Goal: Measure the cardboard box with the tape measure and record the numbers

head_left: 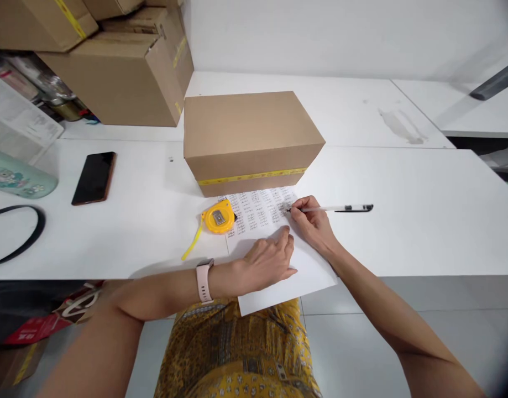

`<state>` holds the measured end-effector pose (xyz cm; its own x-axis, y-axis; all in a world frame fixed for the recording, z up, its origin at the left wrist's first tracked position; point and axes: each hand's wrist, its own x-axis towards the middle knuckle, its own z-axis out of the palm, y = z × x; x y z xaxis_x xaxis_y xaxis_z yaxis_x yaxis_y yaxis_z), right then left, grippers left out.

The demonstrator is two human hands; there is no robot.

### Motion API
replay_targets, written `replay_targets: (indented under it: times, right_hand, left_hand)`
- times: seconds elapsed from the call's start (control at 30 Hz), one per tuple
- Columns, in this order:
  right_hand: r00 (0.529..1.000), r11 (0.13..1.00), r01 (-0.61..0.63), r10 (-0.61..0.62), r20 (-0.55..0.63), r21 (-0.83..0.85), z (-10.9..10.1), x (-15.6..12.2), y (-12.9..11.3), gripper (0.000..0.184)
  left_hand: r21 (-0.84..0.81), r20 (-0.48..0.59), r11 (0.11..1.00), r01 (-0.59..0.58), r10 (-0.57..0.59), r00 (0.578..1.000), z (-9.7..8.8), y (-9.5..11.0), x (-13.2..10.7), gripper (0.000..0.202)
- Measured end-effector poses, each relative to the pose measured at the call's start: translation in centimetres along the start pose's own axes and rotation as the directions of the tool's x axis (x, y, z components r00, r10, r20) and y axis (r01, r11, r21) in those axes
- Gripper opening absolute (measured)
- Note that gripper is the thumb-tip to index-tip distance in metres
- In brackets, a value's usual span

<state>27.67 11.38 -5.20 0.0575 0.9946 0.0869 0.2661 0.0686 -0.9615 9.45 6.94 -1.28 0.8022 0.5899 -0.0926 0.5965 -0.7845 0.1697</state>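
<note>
My right hand (pixel 314 224) grips a white pen (pixel 340 208) with its tip on a sheet of paper (pixel 274 260) filled with rows of handwritten numbers. My left hand (pixel 268 262), a pink watch on its wrist, lies on the sheet with fingers loosely curled, holding it down. The paper hangs partly over the table's front edge. A yellow tape measure (pixel 218 217) with a short length of tape pulled out sits just left of the sheet. A closed cardboard box (pixel 249 138) with yellow tape stands right behind the paper.
A black phone (pixel 94 177) lies at the left on the white table (pixel 403 221). Larger cardboard boxes (pixel 129 66) are stacked at the back left. A green bottle (pixel 17 177) and a black band (pixel 21 232) sit at the far left edge.
</note>
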Motion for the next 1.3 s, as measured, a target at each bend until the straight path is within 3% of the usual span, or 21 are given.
replay_targets:
  times: [0.13, 0.37, 0.63, 0.9, 1.3]
  right_hand:
    - [1.0, 1.0, -0.02, 0.02, -0.002, -0.006, 0.1, -0.2, 0.0, 0.027]
    - [1.0, 0.996, -0.026, 0.026, -0.001, -0.084, 0.2, -0.4, -1.0, 0.026]
    - [0.999, 0.995, -0.033, 0.034, 0.01, -0.094, 0.3, -0.6, -0.8, 0.027]
    - [0.999, 0.995, -0.014, 0.018, 0.035, -0.103, 0.2, -0.5, -0.3, 0.031]
    - [0.998, 0.992, 0.015, -0.008, 0.059, -0.128, 0.1, -0.6, 0.3, 0.028]
  left_hand:
    - [0.039, 0.095, 0.999, 0.004, -0.007, 0.995, -0.4, -0.6, 0.6, 0.07]
    - [-0.09, 0.011, 0.995, 0.031, -0.03, 0.999, -1.2, -0.7, 0.1, 0.059]
    - [-0.022, 0.024, 1.0, 0.021, -0.02, 1.0, 0.3, -0.7, 0.7, 0.062]
    - [0.049, 0.041, 0.999, -0.021, 0.019, 0.999, -0.6, -0.7, 0.6, 0.061]
    - [0.067, 0.026, 0.997, -0.044, 0.042, 0.999, 0.1, -0.8, 0.8, 0.062]
